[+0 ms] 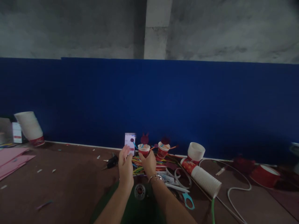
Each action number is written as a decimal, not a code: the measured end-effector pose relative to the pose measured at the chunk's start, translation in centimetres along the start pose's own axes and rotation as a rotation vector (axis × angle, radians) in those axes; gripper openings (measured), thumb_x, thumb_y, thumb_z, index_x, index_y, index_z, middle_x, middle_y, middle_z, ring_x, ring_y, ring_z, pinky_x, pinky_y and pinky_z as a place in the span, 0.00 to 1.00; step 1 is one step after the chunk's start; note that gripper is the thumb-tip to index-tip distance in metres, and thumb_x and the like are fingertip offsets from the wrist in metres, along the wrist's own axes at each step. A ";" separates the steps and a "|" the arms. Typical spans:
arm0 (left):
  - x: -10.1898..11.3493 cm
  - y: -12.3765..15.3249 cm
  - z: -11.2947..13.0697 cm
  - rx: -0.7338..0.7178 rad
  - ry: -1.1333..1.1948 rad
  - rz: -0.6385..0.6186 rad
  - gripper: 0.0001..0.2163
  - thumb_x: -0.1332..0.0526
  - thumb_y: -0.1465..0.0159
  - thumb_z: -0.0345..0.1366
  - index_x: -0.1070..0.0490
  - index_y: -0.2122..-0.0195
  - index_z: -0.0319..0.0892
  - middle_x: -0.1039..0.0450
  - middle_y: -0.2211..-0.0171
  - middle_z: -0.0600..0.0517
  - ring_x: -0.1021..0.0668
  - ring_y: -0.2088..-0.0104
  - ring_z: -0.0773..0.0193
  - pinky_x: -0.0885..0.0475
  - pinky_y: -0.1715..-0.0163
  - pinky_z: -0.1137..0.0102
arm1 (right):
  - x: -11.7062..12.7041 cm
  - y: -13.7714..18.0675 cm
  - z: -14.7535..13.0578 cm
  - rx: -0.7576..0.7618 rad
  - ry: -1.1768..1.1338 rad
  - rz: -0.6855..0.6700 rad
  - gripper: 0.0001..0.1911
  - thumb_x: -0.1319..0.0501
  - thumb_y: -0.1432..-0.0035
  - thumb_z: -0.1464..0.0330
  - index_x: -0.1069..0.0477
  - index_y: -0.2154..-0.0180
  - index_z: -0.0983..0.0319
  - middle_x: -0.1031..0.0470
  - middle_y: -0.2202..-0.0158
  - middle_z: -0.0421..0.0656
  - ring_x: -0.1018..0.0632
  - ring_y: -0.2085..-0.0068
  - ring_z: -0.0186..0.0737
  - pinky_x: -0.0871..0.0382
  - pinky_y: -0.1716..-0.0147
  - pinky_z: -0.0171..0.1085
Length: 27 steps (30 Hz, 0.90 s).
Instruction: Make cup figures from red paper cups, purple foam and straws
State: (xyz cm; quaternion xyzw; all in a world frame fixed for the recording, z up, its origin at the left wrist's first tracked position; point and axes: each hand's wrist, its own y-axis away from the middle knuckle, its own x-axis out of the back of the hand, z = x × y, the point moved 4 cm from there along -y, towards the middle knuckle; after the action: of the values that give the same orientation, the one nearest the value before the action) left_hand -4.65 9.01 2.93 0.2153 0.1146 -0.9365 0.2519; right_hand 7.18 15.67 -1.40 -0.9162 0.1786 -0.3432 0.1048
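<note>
A red-and-white paper cup (143, 149), decorated with a dark paper head with ears (144, 138) and pipe-cleaner arms, stands at the back of the table. My right hand (149, 163), wearing bracelets, holds its lower part between thumb and fingers. To the left, my left hand (125, 163) is raised with its fingers apart, in front of a phone (130, 141) with a lit screen. A second decorated cup (163, 150) stands just right of the first. Colourful pipe cleaners (137, 169) lie around and below my hands.
Stacked paper cups (206, 180) lie on their side at the right, near a white cable (238, 188) and blue-handled scissors (188, 200). Keys (112, 161) lie left of my hands. A tape roll (140, 191) sits in front. Pink sheets (14, 160) and another cup stack (29, 126) are far left.
</note>
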 end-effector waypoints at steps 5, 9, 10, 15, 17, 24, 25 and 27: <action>0.1 -0.1 -0.4 -0.014 0.012 0.002 0.19 0.43 0.46 0.30 0.33 0.51 0.41 0.32 0.46 0.43 0.31 0.44 0.55 0.39 0.44 0.62 | 0.2 0.1 -0.1 -0.040 0.166 0.006 0.24 0.40 0.49 0.56 0.32 0.59 0.70 0.26 0.58 0.62 0.27 0.54 0.61 0.37 0.59 0.47; 0.1 -0.1 -0.9 -0.009 -0.001 -0.013 0.18 0.43 0.47 0.29 0.32 0.54 0.40 0.31 0.47 0.43 0.31 0.44 0.54 0.39 0.43 0.61 | 0.7 0.4 -0.2 -0.035 0.230 0.004 0.25 0.39 0.51 0.55 0.31 0.59 0.70 0.26 0.58 0.61 0.28 0.53 0.62 0.38 0.58 0.47; 0.0 0.0 -1.1 0.006 -0.006 -0.011 0.18 0.43 0.48 0.28 0.31 0.54 0.40 0.31 0.47 0.43 0.31 0.44 0.54 0.39 0.43 0.61 | 0.8 0.4 -0.3 -0.032 0.238 0.001 0.24 0.39 0.50 0.55 0.31 0.60 0.70 0.25 0.58 0.60 0.28 0.54 0.61 0.38 0.58 0.46; -0.1 0.2 -1.5 0.062 -0.033 0.005 0.16 0.43 0.47 0.27 0.31 0.56 0.40 0.31 0.47 0.43 0.31 0.44 0.55 0.39 0.43 0.61 | 0.7 -0.1 -0.4 -0.018 0.266 -0.002 0.21 0.41 0.48 0.55 0.30 0.62 0.68 0.23 0.60 0.56 0.26 0.56 0.56 0.37 0.59 0.43; -0.1 0.2 -1.6 0.068 -0.035 0.003 0.16 0.44 0.46 0.27 0.30 0.56 0.40 0.31 0.47 0.44 0.31 0.44 0.56 0.39 0.43 0.62 | 0.5 -0.4 -0.4 -0.019 0.279 -0.004 0.22 0.40 0.48 0.55 0.30 0.62 0.68 0.23 0.61 0.57 0.26 0.56 0.57 0.37 0.60 0.43; 0.0 -0.1 -2.4 0.053 -0.054 -0.028 0.16 0.42 0.47 0.27 0.30 0.56 0.41 0.31 0.47 0.45 0.30 0.45 0.56 0.39 0.43 0.63 | 0.3 0.1 -0.1 0.011 0.304 -0.009 0.24 0.39 0.50 0.53 0.30 0.60 0.68 0.25 0.60 0.58 0.27 0.54 0.58 0.38 0.58 0.44; 0.1 -0.2 -2.6 0.046 -0.067 -0.032 0.16 0.42 0.47 0.28 0.30 0.56 0.41 0.31 0.46 0.45 0.31 0.45 0.56 0.39 0.43 0.63 | 0.4 0.3 0.0 0.015 0.304 -0.011 0.25 0.39 0.50 0.54 0.31 0.59 0.68 0.25 0.59 0.57 0.28 0.54 0.57 0.39 0.58 0.44; 0.4 -0.3 -3.2 0.044 -0.111 -0.016 0.16 0.42 0.47 0.28 0.30 0.55 0.42 0.32 0.46 0.46 0.32 0.44 0.56 0.40 0.43 0.63 | 0.5 0.5 0.0 0.021 0.301 -0.019 0.24 0.39 0.49 0.54 0.31 0.58 0.67 0.25 0.59 0.56 0.28 0.54 0.57 0.39 0.58 0.44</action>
State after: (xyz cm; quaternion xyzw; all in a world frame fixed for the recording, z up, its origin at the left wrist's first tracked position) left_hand -4.00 10.19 -0.07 0.1676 0.0816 -0.9512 0.2458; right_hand 7.41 15.06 -1.24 -0.8549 0.1801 -0.4793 0.0831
